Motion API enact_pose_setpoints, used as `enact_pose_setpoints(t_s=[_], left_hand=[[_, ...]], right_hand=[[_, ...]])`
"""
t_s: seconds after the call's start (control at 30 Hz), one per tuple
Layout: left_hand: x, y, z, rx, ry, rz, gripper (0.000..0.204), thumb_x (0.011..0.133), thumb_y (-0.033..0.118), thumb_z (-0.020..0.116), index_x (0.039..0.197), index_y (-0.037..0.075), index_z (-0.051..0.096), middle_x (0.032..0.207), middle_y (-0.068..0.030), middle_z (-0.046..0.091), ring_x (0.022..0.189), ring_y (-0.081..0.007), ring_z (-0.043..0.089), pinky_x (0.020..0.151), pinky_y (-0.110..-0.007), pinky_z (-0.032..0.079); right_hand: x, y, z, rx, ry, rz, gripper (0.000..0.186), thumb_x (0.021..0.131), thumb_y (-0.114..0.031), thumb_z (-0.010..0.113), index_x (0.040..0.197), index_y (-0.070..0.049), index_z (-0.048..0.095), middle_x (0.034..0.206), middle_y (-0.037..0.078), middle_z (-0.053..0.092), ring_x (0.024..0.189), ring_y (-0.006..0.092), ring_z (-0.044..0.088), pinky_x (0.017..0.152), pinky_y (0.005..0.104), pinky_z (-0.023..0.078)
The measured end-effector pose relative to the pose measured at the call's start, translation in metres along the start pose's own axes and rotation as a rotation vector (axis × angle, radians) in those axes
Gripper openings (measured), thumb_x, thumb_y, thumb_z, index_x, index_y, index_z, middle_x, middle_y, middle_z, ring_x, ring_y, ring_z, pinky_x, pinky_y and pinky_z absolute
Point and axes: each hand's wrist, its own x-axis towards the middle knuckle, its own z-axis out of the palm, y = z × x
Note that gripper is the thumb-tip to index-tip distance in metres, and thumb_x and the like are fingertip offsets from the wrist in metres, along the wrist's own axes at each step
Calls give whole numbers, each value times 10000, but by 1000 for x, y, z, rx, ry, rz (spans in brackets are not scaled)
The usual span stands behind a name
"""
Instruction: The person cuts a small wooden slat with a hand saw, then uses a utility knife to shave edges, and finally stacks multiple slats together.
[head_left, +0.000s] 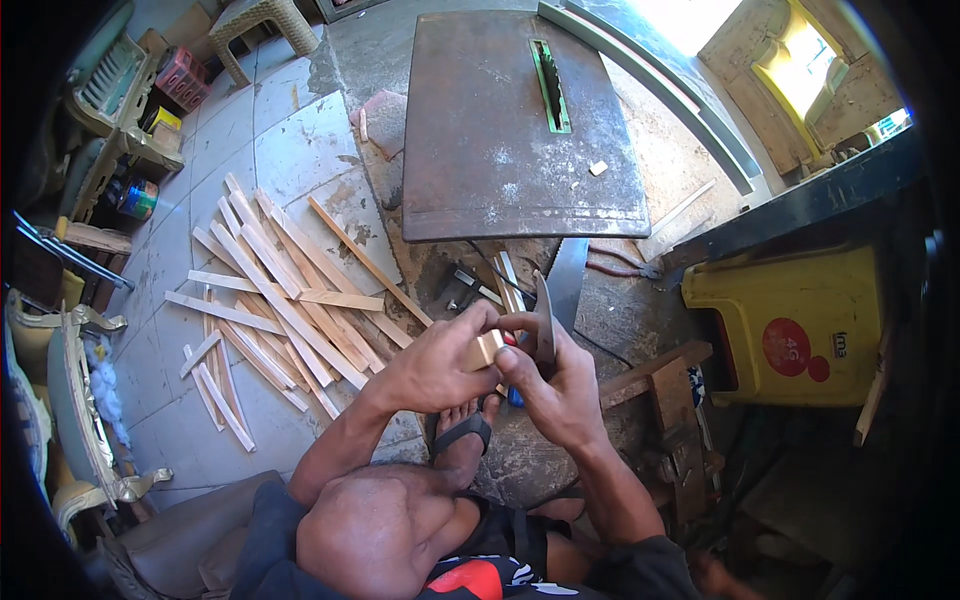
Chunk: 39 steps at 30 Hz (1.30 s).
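My left hand (440, 362) is closed around a pale wooden piece (484, 350), whose squared end faces my right hand. The fingers of my right hand (562, 392) curl round a flat grey metal blade (545, 318) that points upward; its kind I cannot make out. A small red bit shows between my two hands, mostly hidden by the fingers. Just beyond them lies a wide bluish-grey saw blade (569, 280), beside red-handled pliers (622, 264). To the left, many thin wooden strips (290, 290) are heaped loosely on the tiles.
A dark saw table (480, 110) with a toothed blade in a green slot (549, 85) stands ahead. At right are a yellow plastic stool (790, 280) and wood scraps (655, 380). Carved chair frames (85, 400) line the left. A sandalled foot (462, 432) is below my hands.
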Motion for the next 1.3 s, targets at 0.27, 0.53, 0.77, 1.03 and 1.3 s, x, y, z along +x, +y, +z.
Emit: enact_pose_setpoints(t_s=[0.27,0.53,0.77,1.03,1.3], left_hand=[[5,1,-6,292,42,150,409,893,258,766,1149,6,570,825,-227,705,853,-407,736,733,-443,549],[-1,11,-2,231,199,65,536,947,544,717,1077,27,669,798,-191,716,772,-329,752,664,-415,549],[1,16,5,343,325,48,669,819,699,762,860,33,718,666,-167,681,645,-329,725,600,-432,551],[4,12,11,456,417,111,529,807,530,866,787,27,702,616,-148,666,545,-254,689,522,-373,509],[3,12,12,474,375,89,581,842,604,776,805,27,715,549,-136,650,551,-308,712,524,-403,549]], right_hand=[[6,25,-9,-65,65,-109,388,1002,-205,708,1327,-7,631,883,113,724,762,151,694,676,302,536],[-9,20,-11,-369,27,-151,321,1018,-118,626,1327,-37,596,844,155,727,702,312,737,628,408,569],[-14,29,8,-534,73,-321,332,910,-10,678,1232,-38,602,812,151,689,639,348,698,553,439,546],[-14,41,16,-585,123,-408,367,860,25,679,1216,-20,604,998,156,691,697,330,702,545,424,547],[-22,52,25,-501,101,-329,276,882,-6,674,1130,39,561,734,187,636,601,379,674,516,461,532]])
